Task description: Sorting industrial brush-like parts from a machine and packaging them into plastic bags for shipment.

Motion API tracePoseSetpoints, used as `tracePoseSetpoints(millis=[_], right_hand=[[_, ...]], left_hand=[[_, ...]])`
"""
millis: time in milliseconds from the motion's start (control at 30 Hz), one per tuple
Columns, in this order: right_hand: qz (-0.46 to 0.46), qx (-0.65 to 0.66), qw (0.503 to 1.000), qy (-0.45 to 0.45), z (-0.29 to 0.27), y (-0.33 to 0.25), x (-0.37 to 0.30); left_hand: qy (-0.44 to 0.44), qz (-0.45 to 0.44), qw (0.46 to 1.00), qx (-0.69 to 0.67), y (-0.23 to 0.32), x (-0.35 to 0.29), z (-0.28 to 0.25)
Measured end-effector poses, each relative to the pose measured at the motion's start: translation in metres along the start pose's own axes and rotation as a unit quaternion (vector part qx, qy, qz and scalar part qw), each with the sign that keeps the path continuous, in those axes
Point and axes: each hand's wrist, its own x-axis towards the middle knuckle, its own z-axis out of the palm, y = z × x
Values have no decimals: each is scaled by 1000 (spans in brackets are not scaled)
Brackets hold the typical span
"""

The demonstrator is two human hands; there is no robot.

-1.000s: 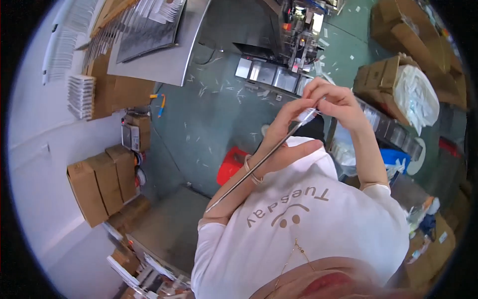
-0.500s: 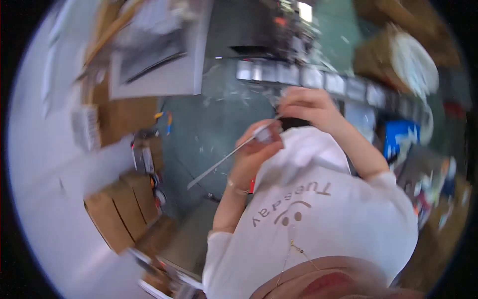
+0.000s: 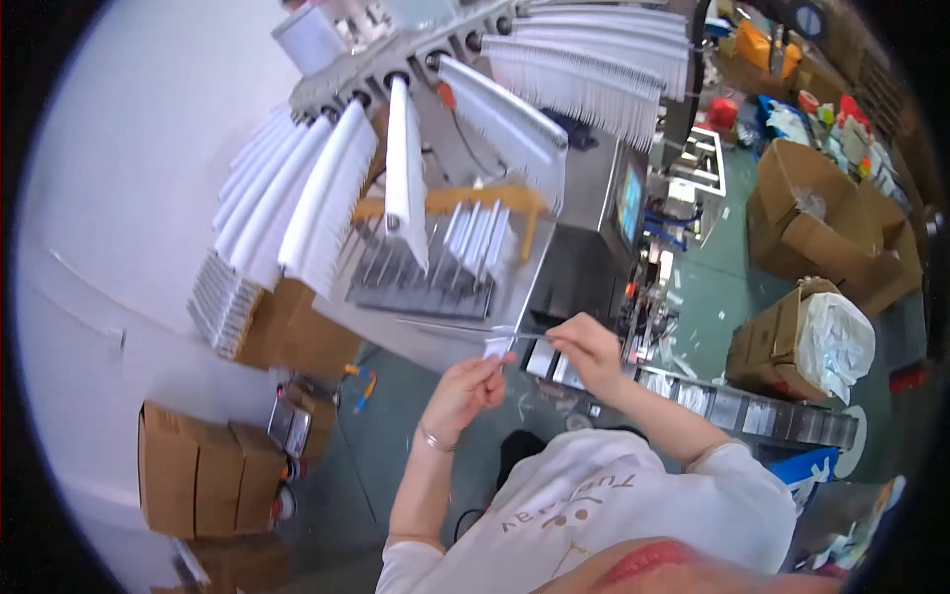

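Observation:
Between the finger and thumb of my left hand (image 3: pixel 465 394) is a small white piece (image 3: pixel 498 347), its shape too small to make out. My right hand (image 3: pixel 591 351) pinches the end of a thin metal rod (image 3: pixel 450 327), which runs leftward just above the white piece. Whether rod and piece touch, I cannot tell. Beyond both hands, a rack with upright spikes (image 3: pixel 421 297) stands on a light worktop (image 3: pixel 381 337), with several white strips (image 3: pixel 479 238) at its right end.
Long rows of white pieces (image 3: pixel 327 203) hang fanned out from a metal bar (image 3: pixel 396 59). A machine with a screen (image 3: pixel 629 203) stands at right, a conveyor of metal plates (image 3: pixel 727 404) below it. Cardboard boxes (image 3: pixel 213 475) stand at lower left, an opened carton (image 3: pixel 811 213) at right.
The view has swung, bringing the hanging rows and spiked rack into sight. My hands have moved away from my body, and the rod now lies nearly level instead of slanting down left.

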Motion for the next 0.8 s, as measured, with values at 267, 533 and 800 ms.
tracePoseSetpoints(millis=[267,533,800], right_hand=[[-271,-262,926,-4,70,16,47],[-333,-385,860,-33,127,9,67],[-307,-477,822,-54,157,17,75]], left_hand=[[-52,-65,997,-1,74,49,-121],[6,-41,999,10,106,66,-180],[54,76,995,25,112,53,-211]])
